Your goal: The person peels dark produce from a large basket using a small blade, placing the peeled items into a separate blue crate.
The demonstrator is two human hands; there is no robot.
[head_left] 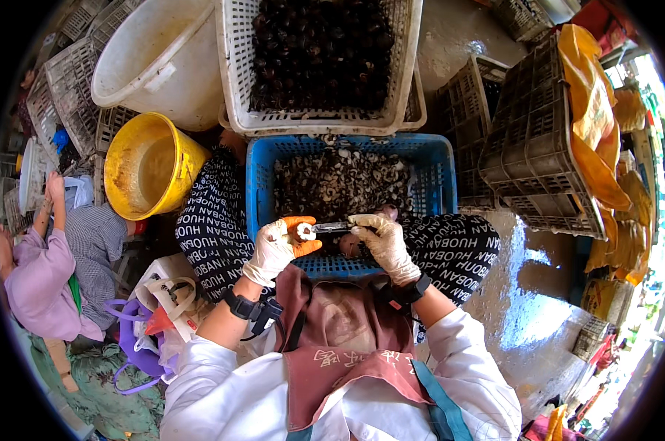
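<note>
My left hand (267,251), in a whitish glove with orange finger covers, pinches a partly peeled water chestnut (305,232), its white flesh showing. A slim metal peeler (334,228) is gripped in my gloved right hand (388,248), its tip right beside the water chestnut. Both hands are above the near side of a blue basket (253,176). White and dark brown peelings (340,176) cover its bottom. Beyond it stands a white basket (234,73) holding a heap of dark unpeeled water chestnuts (321,55).
Left of the baskets are a yellow bucket (189,158) and a large white tub (192,81). A purple bag (130,345) lies near my left side. Another person (49,272) sits at far left. Stacked crates (531,147) with orange cloth (593,110) stand right, by wet floor (531,323).
</note>
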